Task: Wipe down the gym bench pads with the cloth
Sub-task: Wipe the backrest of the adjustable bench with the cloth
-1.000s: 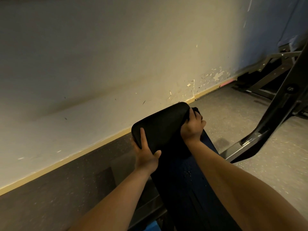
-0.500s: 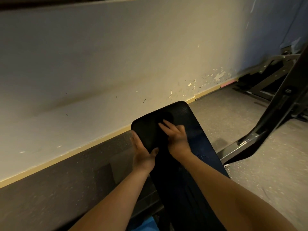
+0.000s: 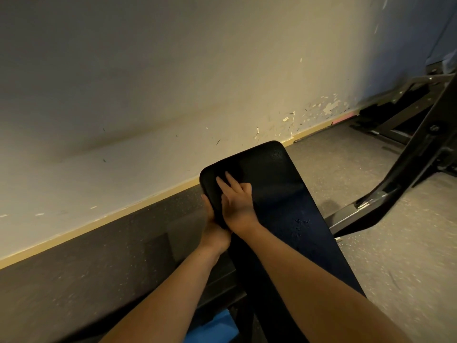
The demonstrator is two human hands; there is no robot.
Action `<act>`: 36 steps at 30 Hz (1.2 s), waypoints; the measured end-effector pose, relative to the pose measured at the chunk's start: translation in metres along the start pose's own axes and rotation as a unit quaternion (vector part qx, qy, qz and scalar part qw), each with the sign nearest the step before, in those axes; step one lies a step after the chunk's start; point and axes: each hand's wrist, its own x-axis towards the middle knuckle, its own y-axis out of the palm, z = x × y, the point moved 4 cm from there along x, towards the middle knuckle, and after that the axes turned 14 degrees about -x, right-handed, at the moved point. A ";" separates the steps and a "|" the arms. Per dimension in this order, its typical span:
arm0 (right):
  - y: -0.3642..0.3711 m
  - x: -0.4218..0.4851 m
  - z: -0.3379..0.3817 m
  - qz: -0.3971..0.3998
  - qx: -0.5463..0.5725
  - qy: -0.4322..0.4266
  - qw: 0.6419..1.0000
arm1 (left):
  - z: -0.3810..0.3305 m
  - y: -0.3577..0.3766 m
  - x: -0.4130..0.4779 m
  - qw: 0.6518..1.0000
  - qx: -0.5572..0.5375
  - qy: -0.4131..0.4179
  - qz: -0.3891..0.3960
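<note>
Long black bench pad [image 3: 284, 194], rounded end, seemingly speckled with droplets [image 3: 300, 222].

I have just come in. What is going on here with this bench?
A person works on the black bench pad. The right hand presses flat near its far left corner; the left hand sits at the pad's left edge, partly hidden. I cannot make out a cloth under the hand. Small droplets lie on the pad nearer the person, so wiping seems unfinished.

Wall [image 3: 148, 82] close beyond bench pad [image 3: 284, 194] end; open floor [image 3: 346, 174] right, slanted frame bar [image 3: 408, 164] beyond.
</note>
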 end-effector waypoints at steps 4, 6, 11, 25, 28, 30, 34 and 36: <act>-0.008 -0.014 -0.020 0.002 -0.094 -0.066 0.993 | 0.001 -0.003 0.001 1.000 0.004 0.014 0.009; -0.013 -0.030 -0.052 -0.046 -0.066 -0.032 0.996 | 0.005 -0.004 0.003 1.000 -0.014 0.008 0.011; -0.017 -0.058 -0.106 -0.055 0.022 0.201 0.978 | 0.005 -0.004 -0.003 0.999 -0.047 -0.025 0.007; 0.002 -0.032 -0.021 0.052 -0.053 -0.110 0.991 | 0.008 -0.003 -0.007 0.998 -0.003 -0.056 -0.022; -0.008 -0.042 -0.063 -0.039 -0.005 0.038 0.999 | 0.005 -0.004 -0.006 0.999 -0.039 -0.034 0.003; -0.014 -0.051 -0.087 -0.061 0.045 0.182 0.980 | 0.005 -0.007 -0.007 0.998 -0.045 -0.046 0.005; -0.016 -0.053 -0.085 -0.080 0.102 0.287 0.949 | 0.008 -0.005 -0.007 0.999 -0.029 -0.039 -0.001; -0.010 -0.043 -0.058 -0.046 0.087 0.230 0.968 | 0.014 -0.003 -0.003 0.999 -0.027 -0.022 0.008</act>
